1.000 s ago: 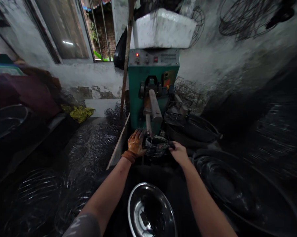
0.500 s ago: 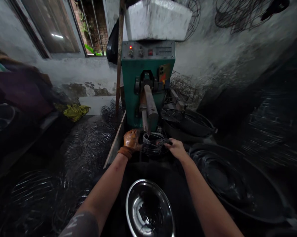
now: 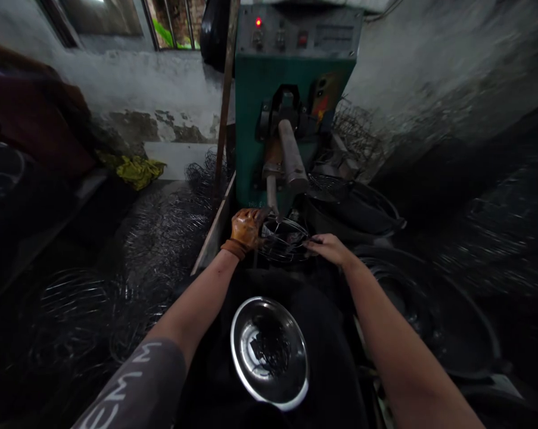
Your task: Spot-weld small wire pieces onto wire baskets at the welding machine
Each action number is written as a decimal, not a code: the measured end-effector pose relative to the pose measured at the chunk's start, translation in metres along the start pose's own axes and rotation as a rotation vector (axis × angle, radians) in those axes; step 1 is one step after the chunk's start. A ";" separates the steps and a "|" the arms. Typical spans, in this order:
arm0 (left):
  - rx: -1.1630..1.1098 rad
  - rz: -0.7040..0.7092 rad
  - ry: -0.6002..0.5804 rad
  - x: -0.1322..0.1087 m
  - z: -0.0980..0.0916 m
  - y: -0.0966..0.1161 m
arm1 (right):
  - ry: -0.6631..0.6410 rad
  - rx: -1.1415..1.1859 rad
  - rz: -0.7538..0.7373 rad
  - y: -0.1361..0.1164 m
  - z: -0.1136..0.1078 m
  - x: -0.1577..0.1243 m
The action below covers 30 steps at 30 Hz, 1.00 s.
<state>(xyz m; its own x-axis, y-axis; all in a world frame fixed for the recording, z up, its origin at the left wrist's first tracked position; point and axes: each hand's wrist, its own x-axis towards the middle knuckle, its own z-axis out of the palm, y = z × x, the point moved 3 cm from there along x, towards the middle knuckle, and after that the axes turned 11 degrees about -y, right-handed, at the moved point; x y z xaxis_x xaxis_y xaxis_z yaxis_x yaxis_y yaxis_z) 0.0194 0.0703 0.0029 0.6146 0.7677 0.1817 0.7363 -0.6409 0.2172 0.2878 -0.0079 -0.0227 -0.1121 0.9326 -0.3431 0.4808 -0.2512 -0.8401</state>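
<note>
One wire frame [image 3: 285, 243], right grip [image 3: 329, 248] pinching its edge, left grip [image 3: 246, 229] alongside, hold unclear

Our left arm [image 3: 206, 292] and right arm [image 3: 385, 310] reach forward, converging. The left hand [image 3: 246, 228], in an orange-brown glove, has its back upward, fingers ahead; a grey sleeve [image 3: 146, 372] covers the upper arm. Our bare right hand [image 3: 330, 248] angles inward, fingers drawn together.
</note>
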 end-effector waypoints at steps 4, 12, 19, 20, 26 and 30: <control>0.076 -0.015 0.015 0.001 0.000 -0.001 | -0.012 0.150 -0.003 0.000 0.000 -0.001; 0.089 0.011 0.038 0.004 0.004 -0.003 | 0.027 0.432 -0.026 0.004 0.013 -0.010; 0.068 -0.002 0.023 0.002 0.005 -0.006 | 0.259 0.631 -0.097 0.006 0.038 -0.015; 0.064 -0.007 0.015 0.003 0.006 -0.006 | 0.320 0.631 -0.118 0.007 0.041 -0.016; 0.048 -0.013 0.020 0.004 0.009 -0.009 | 0.556 0.357 -0.135 0.017 0.048 -0.024; -0.037 0.002 0.215 -0.016 0.002 0.008 | 0.619 -0.021 -0.141 0.017 0.047 -0.033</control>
<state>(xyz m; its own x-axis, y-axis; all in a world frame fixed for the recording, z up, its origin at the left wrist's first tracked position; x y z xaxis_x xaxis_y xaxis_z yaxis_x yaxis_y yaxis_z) 0.0155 0.0527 0.0000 0.5386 0.7512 0.3816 0.7218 -0.6450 0.2509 0.2586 -0.0550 -0.0451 0.3456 0.9348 0.0819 0.5155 -0.1162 -0.8490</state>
